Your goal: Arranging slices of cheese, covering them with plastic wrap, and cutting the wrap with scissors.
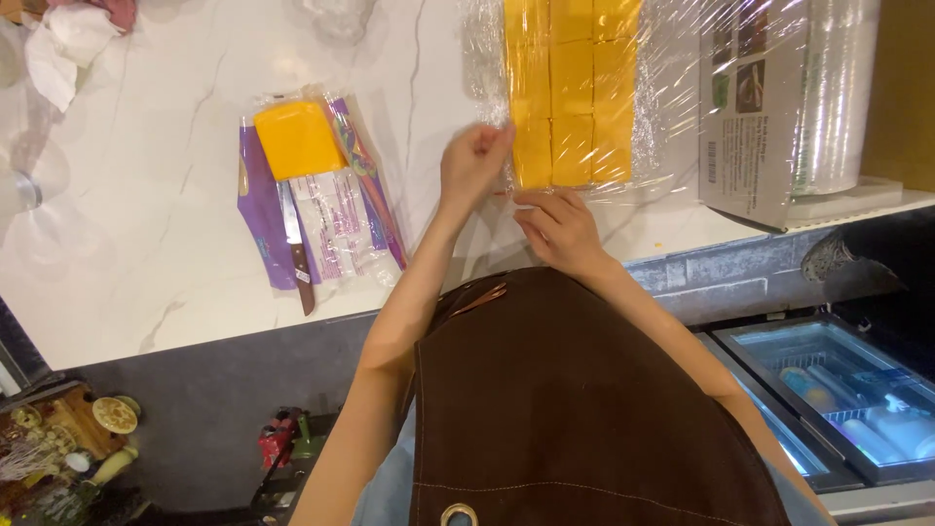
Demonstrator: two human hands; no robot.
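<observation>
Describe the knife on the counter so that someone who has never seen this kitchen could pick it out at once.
Start at the white marble counter and look to the left of the hands. There an opened purple and clear wrapper lies flat with a loose orange cheese block on it. The knife lies just below that block: a short blade and a dark wooden handle, the only tool there.

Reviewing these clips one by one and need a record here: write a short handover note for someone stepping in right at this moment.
Left hand: pinching the near edge of the plastic wrap at the corner of the cheese blocks.
Right hand: fingers flat on the wrap's near edge, just in front of the blocks.
Things: blocks lie in rows on the spread wrap; wrap roll box to the right; a partly cut cheese piece on its opened wrapper and a knife to the left.
Done: blocks laid out.
Left: the near wrap edge is not yet folded over.
</observation>
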